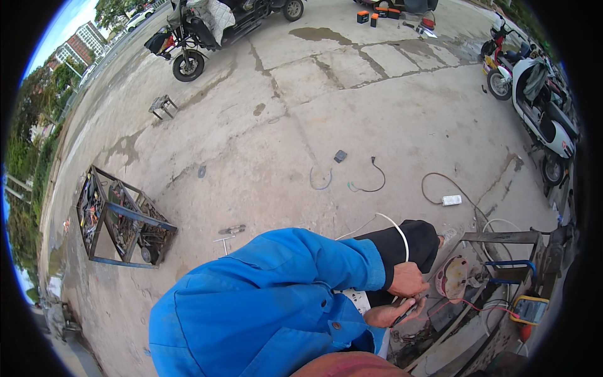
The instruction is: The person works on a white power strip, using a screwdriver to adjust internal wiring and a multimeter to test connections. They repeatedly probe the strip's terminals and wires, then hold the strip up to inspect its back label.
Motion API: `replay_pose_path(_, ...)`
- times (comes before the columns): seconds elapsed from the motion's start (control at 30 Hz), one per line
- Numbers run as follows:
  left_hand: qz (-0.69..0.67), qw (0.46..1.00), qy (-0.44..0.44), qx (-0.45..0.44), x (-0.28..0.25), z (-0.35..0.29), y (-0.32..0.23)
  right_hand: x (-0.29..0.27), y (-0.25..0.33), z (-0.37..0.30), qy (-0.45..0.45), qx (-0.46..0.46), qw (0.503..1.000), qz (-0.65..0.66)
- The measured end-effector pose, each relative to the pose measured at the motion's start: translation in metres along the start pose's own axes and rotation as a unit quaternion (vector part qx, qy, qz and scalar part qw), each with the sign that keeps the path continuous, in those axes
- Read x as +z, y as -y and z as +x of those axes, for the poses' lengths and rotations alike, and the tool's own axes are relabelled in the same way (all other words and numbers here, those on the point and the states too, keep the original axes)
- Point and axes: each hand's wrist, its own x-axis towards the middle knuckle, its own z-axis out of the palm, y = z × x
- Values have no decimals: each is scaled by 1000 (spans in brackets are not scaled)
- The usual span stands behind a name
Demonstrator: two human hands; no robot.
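A small dark tool (407, 310) sits gripped in the right hand (391, 312), left hand (407, 279) closed just above (white cable (397, 227) nearby), so steady alignment seems needed.

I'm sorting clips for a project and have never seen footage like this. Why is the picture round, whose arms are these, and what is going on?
One wide fisheye camera on the person's head looks down, so the picture is round and straight edges bend. The blue sleeves are the wearer's own. The left hand and the right hand meet over a thin dark probe-like tool; which hand grips it is hard to tell. A yellow meter with red leads lies beside them on a metal frame. On the concrete ground lie loose wires, a tool rack and parked scooters.
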Motion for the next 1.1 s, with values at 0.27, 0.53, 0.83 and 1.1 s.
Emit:
replay_pose_path(0.27, 0, 999, 24, -29, -6, -3, -2, 0, 4, -3, 27, 19, 999, 5)
replay_pose_path(0.53, 35, 998, 38, -24, -22, -13, 0, 5, -5, -7, -2, -1, 1000, 26)
replay_pose_path(0.83, 9, 998, -65, -5, -20, -23, 4, -2, -23, -3, 40, -15, 999, 23)
replay_pose_path(1.1, 4, 999, -4, -38, -13, -18, 3, 2, -6, -10, 41, -1, 998, 39)
